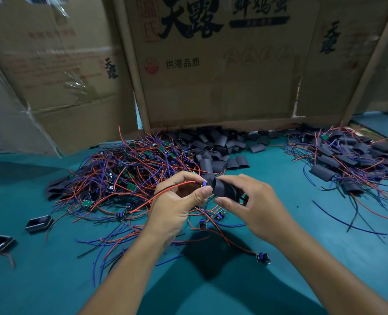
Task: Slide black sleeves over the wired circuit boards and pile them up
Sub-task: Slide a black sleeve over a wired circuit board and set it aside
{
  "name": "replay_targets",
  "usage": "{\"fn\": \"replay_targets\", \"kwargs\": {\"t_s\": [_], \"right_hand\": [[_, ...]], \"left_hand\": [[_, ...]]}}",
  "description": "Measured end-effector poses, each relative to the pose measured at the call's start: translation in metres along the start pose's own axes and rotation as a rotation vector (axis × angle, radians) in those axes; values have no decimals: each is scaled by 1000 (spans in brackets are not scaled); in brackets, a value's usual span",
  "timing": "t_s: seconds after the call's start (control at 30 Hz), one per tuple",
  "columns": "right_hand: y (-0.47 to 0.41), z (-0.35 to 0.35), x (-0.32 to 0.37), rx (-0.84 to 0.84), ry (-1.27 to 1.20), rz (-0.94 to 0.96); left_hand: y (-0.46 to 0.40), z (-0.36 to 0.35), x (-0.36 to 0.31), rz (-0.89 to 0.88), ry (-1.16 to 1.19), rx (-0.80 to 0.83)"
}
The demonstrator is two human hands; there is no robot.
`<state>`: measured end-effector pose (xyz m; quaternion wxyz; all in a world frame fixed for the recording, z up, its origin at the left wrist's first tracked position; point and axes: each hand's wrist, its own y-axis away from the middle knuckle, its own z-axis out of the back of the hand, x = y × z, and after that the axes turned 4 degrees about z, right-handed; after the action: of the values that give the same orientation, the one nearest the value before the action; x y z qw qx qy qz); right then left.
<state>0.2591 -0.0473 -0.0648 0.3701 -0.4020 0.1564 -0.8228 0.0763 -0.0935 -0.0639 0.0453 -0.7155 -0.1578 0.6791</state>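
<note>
Left hand point(177, 201) pinches a wired board point(204, 183); right hand point(245, 201) grips a black sleeve point(222, 189) above open teal worktop point(302, 223). Cardboard point(218, 87) reads "供港品质".

You've got printed cardboard boxes point(220, 64) at 12 o'clock, two small metal cases point(38, 223) at 8 o'clock on teal table point(52, 280).

Teal desk point(52, 280) surface, kind of felt-looking, with soft shadows falling across the near part. Standing right at the desk's far edge is a big flattened cardboard box point(222, 71) with black Chinese lettering and a red seal print. Left of that box leans another cardboard carton point(59, 71) with torn clear tape. Right of it there's a wooden strip point(370, 60), then what looks like glass.
</note>
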Motion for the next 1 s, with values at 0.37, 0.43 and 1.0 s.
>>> {"fn": "replay_targets", "kwargs": {"t_s": [0.37, 0.43, 1.0], "right_hand": [[1, 0, -1, 6, 3, 23], [1, -1, 1, 7, 21, 25], [1, 0, 3, 39, 64, 72]], "left_hand": [[-1, 2, -1, -12, 40, 51], [-1, 0, -2, -24, 32, 43], [-1, -1, 7, 8, 19, 76]]}}
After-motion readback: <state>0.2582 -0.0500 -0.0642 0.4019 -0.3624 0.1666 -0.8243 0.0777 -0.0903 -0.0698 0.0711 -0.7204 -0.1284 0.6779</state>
